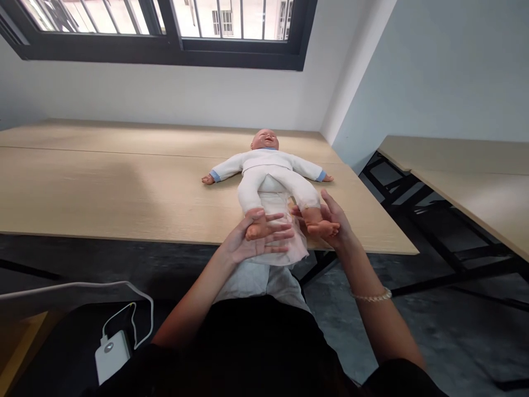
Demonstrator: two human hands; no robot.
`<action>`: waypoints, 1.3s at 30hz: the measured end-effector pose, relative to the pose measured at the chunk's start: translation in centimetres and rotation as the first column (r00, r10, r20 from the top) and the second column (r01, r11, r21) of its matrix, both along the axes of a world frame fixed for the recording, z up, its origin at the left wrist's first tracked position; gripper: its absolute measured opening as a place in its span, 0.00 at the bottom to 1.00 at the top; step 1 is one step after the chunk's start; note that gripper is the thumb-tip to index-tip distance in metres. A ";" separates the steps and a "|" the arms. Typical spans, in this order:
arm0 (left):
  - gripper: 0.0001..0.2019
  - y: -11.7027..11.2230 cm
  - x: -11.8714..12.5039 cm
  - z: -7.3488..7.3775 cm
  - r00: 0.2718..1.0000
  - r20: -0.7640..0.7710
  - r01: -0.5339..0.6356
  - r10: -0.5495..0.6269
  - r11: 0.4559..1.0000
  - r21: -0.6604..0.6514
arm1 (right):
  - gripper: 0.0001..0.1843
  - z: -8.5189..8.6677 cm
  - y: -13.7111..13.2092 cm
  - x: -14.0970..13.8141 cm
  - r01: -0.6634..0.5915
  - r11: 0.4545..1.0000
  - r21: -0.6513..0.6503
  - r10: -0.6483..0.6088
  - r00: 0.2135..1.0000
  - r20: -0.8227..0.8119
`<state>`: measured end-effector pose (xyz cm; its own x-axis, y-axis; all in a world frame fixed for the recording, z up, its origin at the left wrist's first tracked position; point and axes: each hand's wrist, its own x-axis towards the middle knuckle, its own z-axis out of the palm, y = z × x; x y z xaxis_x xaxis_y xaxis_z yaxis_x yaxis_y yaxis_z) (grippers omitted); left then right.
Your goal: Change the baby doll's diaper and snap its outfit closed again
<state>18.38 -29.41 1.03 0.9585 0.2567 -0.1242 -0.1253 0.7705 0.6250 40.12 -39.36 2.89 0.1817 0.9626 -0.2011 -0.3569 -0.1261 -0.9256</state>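
Note:
A baby doll point(268, 160) in white clothes with blue cuffs lies on its back on the table, its legs apart and feet toward me. Between and below its legs a white, pinkish-edged cloth or diaper point(279, 248) is spread out and hangs over the table's front edge. My left hand point(252, 240) is at the doll's foot on the left, fingers spread, thumb by the ankle. At the other foot, my right hand point(333, 220) has its palm beside and under the ankle, thumb stretched out; its fingers are partly hidden behind the leg.
The wooden table point(124, 193) stands against the wall under a barred window point(235, 33). Another table point(467, 176) with black legs is at the right. A white power bank point(111, 355) with a cable lies on a dark surface at lower left.

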 end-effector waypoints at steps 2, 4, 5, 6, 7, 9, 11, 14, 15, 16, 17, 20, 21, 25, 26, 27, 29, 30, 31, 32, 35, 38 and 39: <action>0.19 0.5 -1.8 0.6 0.985 -0.101 -0.125 0.140 0.982 0.140 | 0.40 -0.1 -0.8 0.7 0.012 0.998 -0.057 -0.007 0.996 0.092; 0.16 1.2 -3.6 1.1 0.942 -0.172 -0.221 0.287 0.920 0.324 | 0.36 -0.4 -1.3 1.2 0.032 0.997 -0.070 -0.019 0.983 0.180; 0.18 1.5 -4.4 1.2 0.918 -0.205 -0.233 0.341 0.878 0.418 | 0.34 -0.7 -1.5 1.4 0.033 0.997 -0.065 -0.018 0.975 0.219; 0.20 1.8 -5.1 1.4 0.893 -0.241 -0.221 0.379 0.838 0.499 | 0.33 -0.8 -1.6 1.4 0.027 0.998 -0.058 -0.012 0.968 0.251; 0.23 2.1 -5.6 1.4 0.868 -0.276 -0.199 0.412 0.800 0.566 | 0.34 -1.0 -1.7 1.4 0.016 0.998 -0.053 -0.001 0.961 0.275; 0.29 2.6 -6.2 1.4 0.810 -0.309 -0.183 0.499 0.715 0.674 | 0.35 -1.2 -1.7 1.3 -0.009 0.999 -0.044 0.022 0.949 0.316; 0.35 2.8 -6.3 1.3 0.766 -0.299 -0.170 0.569 0.627 0.760 | 0.37 -1.2 -1.8 1.2 -0.019 1.000 -0.023 0.026 0.933 0.359; 0.43 2.6 -6.0 0.9 0.757 -0.273 -0.108 0.594 0.526 0.844 | 0.41 -1.5 -2.1 1.2 -0.006 1.000 -0.001 0.005 0.885 0.466; 0.45 2.5 -5.9 0.7 0.760 -0.270 -0.086 0.592 0.503 0.860 | 0.44 -1.6 -2.3 1.2 0.023 1.000 -0.002 -0.019 0.851 0.525; 0.47 2.3 -5.9 0.5 0.758 -0.262 -0.073 0.597 0.477 0.876 | 0.48 -1.7 -2.5 1.1 0.082 0.997 0.006 -0.069 0.794 0.604; 0.48 2.1 -5.8 0.4 0.752 -0.251 -0.067 0.609 0.450 0.890 | 0.51 -1.8 -2.9 0.9 0.156 0.987 0.040 -0.139 0.705 0.695; 0.47 1.8 -5.7 -0.2 0.730 -0.222 -0.067 0.647 0.390 0.918 | 0.47 -1.5 -4.3 -1.0 0.236 0.932 0.276 -0.343 0.327 0.880; 0.47 1.8 -5.7 -0.4 0.728 -0.216 -0.074 0.651 0.387 0.919 | 0.43 -1.3 -4.9 -2.1 0.151 0.928 0.339 -0.367 0.231 0.901; 0.45 1.9 -5.6 -1.4 0.734 -0.166 -0.125 0.659 0.371 0.920 | 0.46 -1.2 -6.2 -6.9 -0.336 0.910 0.243 -0.278 -0.060 0.959; 0.45 2.0 -5.6 -1.7 0.731 -0.149 -0.137 0.666 0.357 0.924 | 0.46 -1.5 -6.2 -7.8 -0.376 0.903 0.207 -0.278 -0.145 0.950; 0.44 2.1 -5.6 -1.9 0.728 -0.134 -0.145 0.673 0.341 0.929 | 0.43 -1.9 -6.1 -8.3 -0.380 0.905 0.191 -0.288 -0.216 0.933; 0.43 2.3 -5.6 -2.3 0.720 -0.115 -0.149 0.684 0.315 0.937 | 0.24 -2.6 -5.5 -8.6 -0.357 0.907 0.221 -0.332 -0.287 0.899; 0.43 2.5 -5.5 -2.5 0.720 -0.111 -0.147 0.685 0.307 0.940 | 0.17 -2.7 -5.2 -8.4 -0.353 0.901 0.251 -0.361 -0.292 0.886; 0.43 2.6 -5.5 -2.6 0.722 -0.108 -0.145 0.684 0.302 0.942 | 0.15 -2.6 -4.8 -8.1 -0.358 0.890 0.284 -0.394 -0.285 0.874; 0.43 2.6 -5.5 -2.7 0.726 -0.106 -0.144 0.680 0.301 0.943 | 0.15 -2.1 -4.4 -7.8 -0.365 0.876 0.316 -0.426 -0.277 0.861; 0.43 2.7 -5.5 -2.6 0.740 -0.102 -0.150 0.665 0.312 0.938 | 0.16 0.6 -2.3 -6.8 -0.368 0.843 0.392 -0.505 -0.290 0.813; 0.43 2.6 -5.3 -2.4 0.739 -0.090 -0.157 0.668 0.300 0.941 | 0.15 4.0 2.0 -5.7 -0.306 0.869 0.389 -0.478 -0.312 0.821; 0.43 2.6 -5.2 -2.3 0.737 -0.084 -0.156 0.671 0.289 0.945 | 0.15 5.0 3.9 -5.1 -0.264 0.891 0.369 -0.439 -0.300 0.847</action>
<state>13.19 -26.85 -1.29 0.5844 0.8021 0.1230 0.1987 -0.2884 0.9367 34.99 -35.42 7.87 -0.1240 0.8006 0.5862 0.9889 0.1485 0.0064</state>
